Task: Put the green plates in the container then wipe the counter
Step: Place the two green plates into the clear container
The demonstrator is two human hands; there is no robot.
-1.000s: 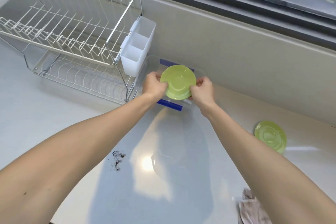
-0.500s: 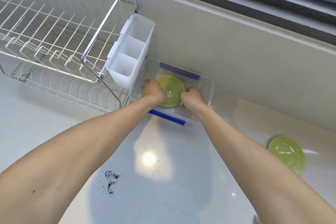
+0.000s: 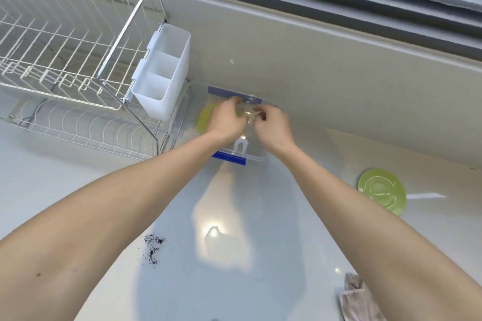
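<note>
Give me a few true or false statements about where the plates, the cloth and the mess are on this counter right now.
1. One green plate is inside the clear container. True.
2. A second green plate sits in the dish rack. False: it lies on the counter, right of the container.
3. Dark crumbs lie on the counter. True.
4. The right hand holds the cloth. False: the cloth lies by the right forearm; both hands, including the left hand, are over the container.
</note>
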